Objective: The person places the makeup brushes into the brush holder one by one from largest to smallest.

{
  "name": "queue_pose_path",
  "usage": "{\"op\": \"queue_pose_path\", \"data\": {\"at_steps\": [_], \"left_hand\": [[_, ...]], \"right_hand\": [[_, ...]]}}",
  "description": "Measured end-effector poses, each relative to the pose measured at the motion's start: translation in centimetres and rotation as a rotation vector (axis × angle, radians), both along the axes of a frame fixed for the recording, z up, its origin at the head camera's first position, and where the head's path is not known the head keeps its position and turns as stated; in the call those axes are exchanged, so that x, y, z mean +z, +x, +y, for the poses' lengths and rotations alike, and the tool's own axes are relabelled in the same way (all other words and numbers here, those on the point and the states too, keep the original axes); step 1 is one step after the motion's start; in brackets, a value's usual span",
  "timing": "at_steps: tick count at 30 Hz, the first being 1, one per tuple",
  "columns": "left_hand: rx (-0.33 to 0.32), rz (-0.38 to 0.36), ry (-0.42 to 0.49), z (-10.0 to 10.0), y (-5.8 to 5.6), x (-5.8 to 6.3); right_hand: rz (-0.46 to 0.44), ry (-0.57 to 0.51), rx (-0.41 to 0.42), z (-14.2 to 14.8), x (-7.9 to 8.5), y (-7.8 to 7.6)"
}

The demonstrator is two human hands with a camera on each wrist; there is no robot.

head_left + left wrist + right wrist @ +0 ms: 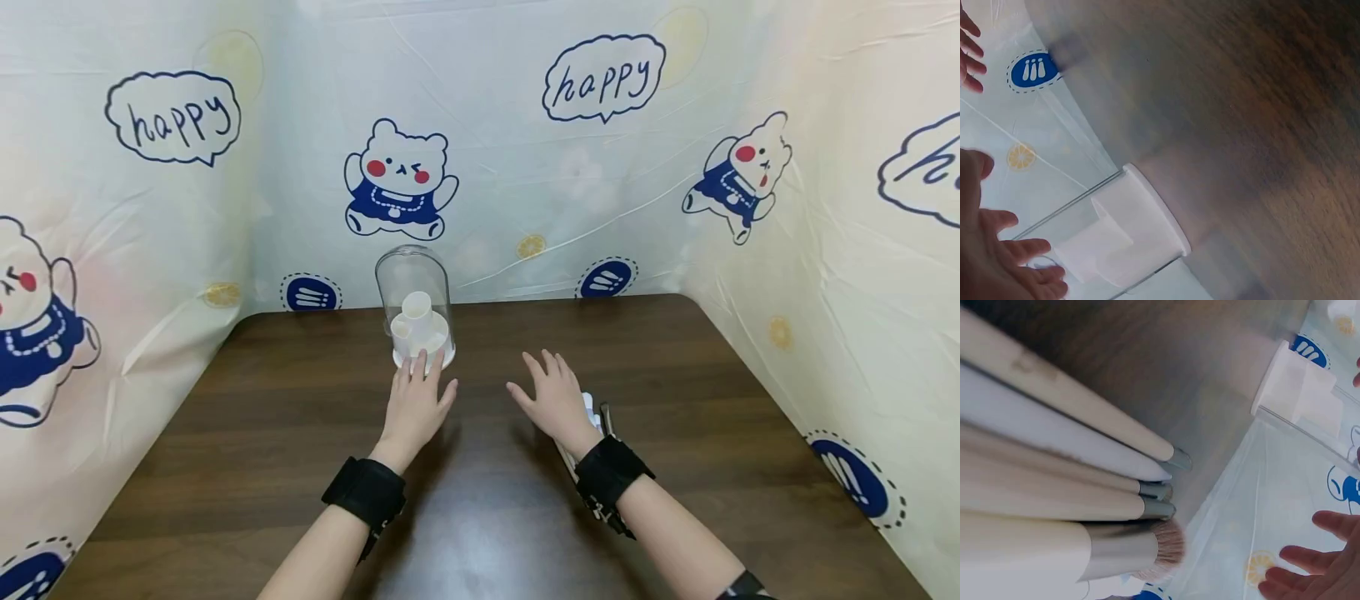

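The fingers of the left hand are straight and a bit spread, and they hold nothing; their tips come right up in front of a white stand, but I cannot tell if they touch it. The right hand is spread open too, holding nothing, over bare tabletop. Black bands go round both wrists. The white stand sits upright near the back of the tabletop, with a see-through round-topped cover over it. Inside are white round cups, one taller than the others; I cannot see down into them. From the head, the right hand and wrist hide most of a bunch of brushes. The right wrist view shows them well: pale handles side by side, one fat brush with soft brownish hairs, and a white stick with a pointy end. Around it all hangs a pale cloth. Two speech bubbles on it say "happy", and another is cut off after its first letters. Bears in blue and yellow fruit slices are printed there too.
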State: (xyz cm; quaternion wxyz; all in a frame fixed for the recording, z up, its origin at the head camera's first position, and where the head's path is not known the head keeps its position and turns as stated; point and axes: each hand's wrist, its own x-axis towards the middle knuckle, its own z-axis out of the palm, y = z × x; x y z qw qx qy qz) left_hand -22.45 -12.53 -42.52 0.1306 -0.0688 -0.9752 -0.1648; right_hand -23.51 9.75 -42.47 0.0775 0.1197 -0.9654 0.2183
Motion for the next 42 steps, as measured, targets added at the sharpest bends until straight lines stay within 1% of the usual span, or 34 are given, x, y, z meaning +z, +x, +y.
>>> {"op": "queue_pose_path", "data": {"at_steps": [3,5,7,10,13,19,23,26,28,31,34,36,37,40,42], "left_hand": [[0.001,0.095,0.038,0.2,-0.2,0.4],[0.019,0.151,0.073,0.2,-0.4,0.7],[0.043,0.177,0.114,0.1,-0.6,1.1],[0.078,0.182,0.195,-0.3,-0.9,1.7],[0.120,0.141,0.286,-1.0,-1.4,2.3],[0.241,0.000,0.523,-2.9,-3.1,3.1],[0.270,-0.074,0.685,-4.3,-4.5,3.4],[0.267,-0.156,0.822,-5.3,-5.6,3.6],[0.258,-0.206,0.897,-5.8,-6.2,3.7],[0.240,-0.265,1.001,-6.4,-6.9,3.7],[0.209,-0.297,1.053,-6.7,-7.4,3.4],[0.184,-0.304,1.078,-6.8,-7.7,3.1],[0.171,-0.314,1.096,-6.7,-7.6,3.2],[0.157,-0.329,1.153,-6.6,-7.8,2.9],[0.165,-0.338,1.181,-6.5,-8.1,2.6]], "right_hand": [[0.015,-0.006,-0.022,0.4,0.3,0.0],[0.021,-0.013,-0.038,0.8,0.5,0.0],[0.026,-0.022,-0.051,1.3,0.7,0.1],[0.032,-0.053,-0.067,2.2,1.1,0.2],[0.030,-0.081,-0.081,3.3,1.5,0.1],[0.009,-0.131,-0.120,5.5,2.1,-0.1],[-0.025,-0.172,-0.146,6.6,2.0,-0.2],[-0.051,-0.192,-0.167,7.3,1.7,0.0],[-0.073,-0.197,-0.171,7.7,1.4,0.2],[-0.131,-0.198,-0.179,8.3,0.9,0.4],[-0.226,-0.202,-0.180,8.7,0.3,0.6],[-0.285,-0.194,-0.186,8.9,0.0,0.6],[-0.309,-0.192,-0.185,8.9,-0.2,0.6],[-0.352,-0.176,-0.183,8.9,-0.7,0.6],[-0.361,-0.177,-0.181,8.8,-0.9,0.6]]}}
